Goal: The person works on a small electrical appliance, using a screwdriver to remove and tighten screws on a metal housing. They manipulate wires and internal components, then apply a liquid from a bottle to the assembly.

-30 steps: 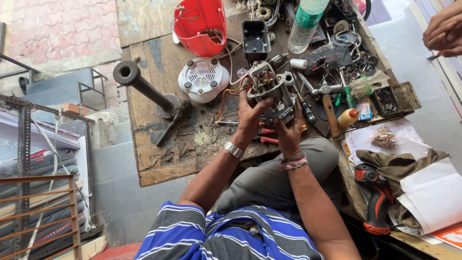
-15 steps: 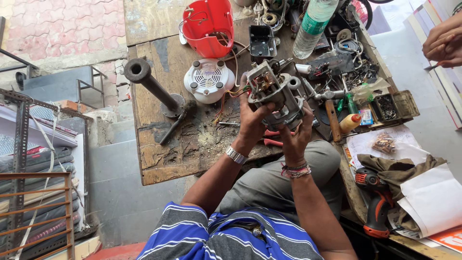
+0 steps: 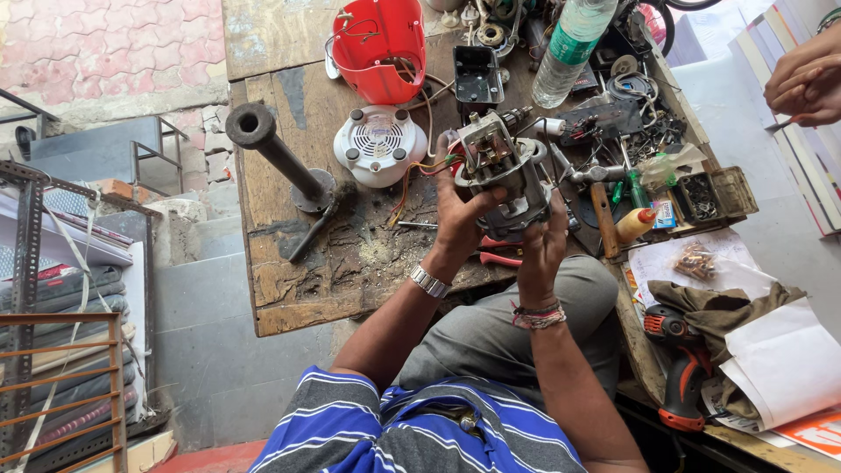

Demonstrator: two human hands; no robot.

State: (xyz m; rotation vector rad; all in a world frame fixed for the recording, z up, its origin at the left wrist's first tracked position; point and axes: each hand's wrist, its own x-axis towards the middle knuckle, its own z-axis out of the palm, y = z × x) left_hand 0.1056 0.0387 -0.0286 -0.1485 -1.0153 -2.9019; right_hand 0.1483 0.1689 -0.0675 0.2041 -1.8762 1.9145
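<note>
Two hands held one small grey motor (image 3: 501, 180) up over the worn wooden bench (image 3: 289, 289), near its front edge. The left hand (image 3: 460, 215) wrapped its fingers tight around the motor's left side. The right hand (image 3: 543, 245) cupped it from below on the right, fingers closed on the metal.

A red plastic housing (image 3: 378, 48) stood at the back like a cup, with thin wires in it. A small open box (image 3: 714, 194) on the right held little dark parts. A clear bag (image 3: 696, 261) on a sheet of paper had small brown bits inside. A plastic water bottle (image 3: 571, 48) stood behind the motor.

A white round base (image 3: 378, 144) lay just left of the motor, and orange wires ran between them. A black iron pipe stand (image 3: 276, 158) stood farther left. Red pliers (image 3: 495, 254) lay on the bench under the hands. Screwdrivers and other tools crowded the right side. An orange and black drill (image 3: 679, 368) lay by a brown cloth (image 3: 718, 311). Another person's hand (image 3: 806, 83) showed at the top right, well apart.

The motor looked blocky, with a metal frame, a short shaft on top and coloured wires at its side.
</note>
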